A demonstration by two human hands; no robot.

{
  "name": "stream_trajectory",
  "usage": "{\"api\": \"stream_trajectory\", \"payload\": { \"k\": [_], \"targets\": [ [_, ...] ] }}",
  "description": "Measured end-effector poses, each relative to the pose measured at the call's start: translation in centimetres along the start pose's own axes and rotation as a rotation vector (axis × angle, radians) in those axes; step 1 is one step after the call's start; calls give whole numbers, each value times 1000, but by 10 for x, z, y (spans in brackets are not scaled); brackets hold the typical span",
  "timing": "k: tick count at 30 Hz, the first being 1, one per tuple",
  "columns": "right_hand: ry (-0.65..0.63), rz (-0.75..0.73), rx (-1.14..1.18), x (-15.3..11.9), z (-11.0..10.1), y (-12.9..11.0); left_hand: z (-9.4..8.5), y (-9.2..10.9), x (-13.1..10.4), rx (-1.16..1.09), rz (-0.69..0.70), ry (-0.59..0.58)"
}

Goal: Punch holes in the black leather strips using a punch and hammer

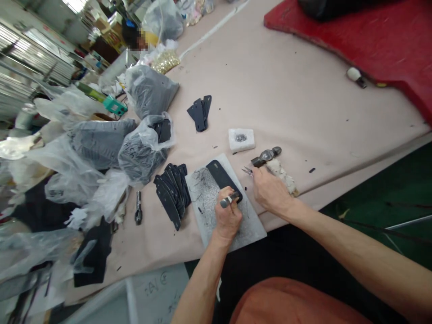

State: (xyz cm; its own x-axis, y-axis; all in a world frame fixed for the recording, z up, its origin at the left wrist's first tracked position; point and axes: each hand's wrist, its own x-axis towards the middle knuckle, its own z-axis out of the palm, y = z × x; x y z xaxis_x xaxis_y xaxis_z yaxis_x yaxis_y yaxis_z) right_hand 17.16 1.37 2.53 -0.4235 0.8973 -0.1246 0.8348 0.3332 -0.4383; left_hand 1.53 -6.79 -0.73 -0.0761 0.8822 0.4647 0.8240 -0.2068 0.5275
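Observation:
My left hand (227, 218) is closed around a metal punch (229, 199), held over the lower end of a black flat strip (221, 175) with a slot at its far end. The strip lies on a scuffed pale board (205, 193) marked with many cuts. In my right hand (270, 189), the fingers close on a small two-pointed metal tool (247, 171), its points spread apart; the rest is hidden in the grip. Right beside that hand rests a hammer (266, 155) with a pale wrapped handle. A white block (241, 140) with a dark worn patch sits beyond the board.
Left of the board are stacked black strips (172, 193) and another metal punch (138, 209). A smaller fan of strips (201, 113) lies farther back. Filled plastic bags (143, 148) crowd the left side. A red slab (371, 45) covers the far right corner.

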Motion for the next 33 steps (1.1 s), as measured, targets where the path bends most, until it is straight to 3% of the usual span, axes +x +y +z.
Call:
{"api": "stream_trajectory", "payload": {
  "k": [5,8,11,13,15,17,19,22,25,27,30,33],
  "targets": [
    [100,-120,-188,-10,2,1,2,-2,-2,-22,-37,17],
    [222,5,-230,-20,-3,18,3,-3,-4,-39,-69,-5],
    [210,162,-200,-20,-8,44,3,-1,-4,-67,-102,-26],
    [96,229,-7,-15,-12,57,3,-1,-4,-72,-123,-23],
    [-94,313,369,-10,-20,63,2,0,-5,-72,-134,-13],
    [-265,390,784,-9,-33,59,2,0,-5,-71,-143,-5],
    [-303,402,1023,-17,-53,47,2,0,-5,-67,-146,-4],
    [-178,211,948,-38,-94,18,2,2,-5,-51,-146,-9],
    [78,-105,600,-60,-133,-12,2,2,-6,-47,-148,-9],
    [186,-266,390,-70,-147,-27,3,1,-7,-50,-146,-11],
    [135,-462,185,-76,-149,-38,5,-1,-8,-31,-152,-19],
    [102,-539,105,-77,-148,-42,5,-2,-7,-23,-155,-15]
  ]
}}
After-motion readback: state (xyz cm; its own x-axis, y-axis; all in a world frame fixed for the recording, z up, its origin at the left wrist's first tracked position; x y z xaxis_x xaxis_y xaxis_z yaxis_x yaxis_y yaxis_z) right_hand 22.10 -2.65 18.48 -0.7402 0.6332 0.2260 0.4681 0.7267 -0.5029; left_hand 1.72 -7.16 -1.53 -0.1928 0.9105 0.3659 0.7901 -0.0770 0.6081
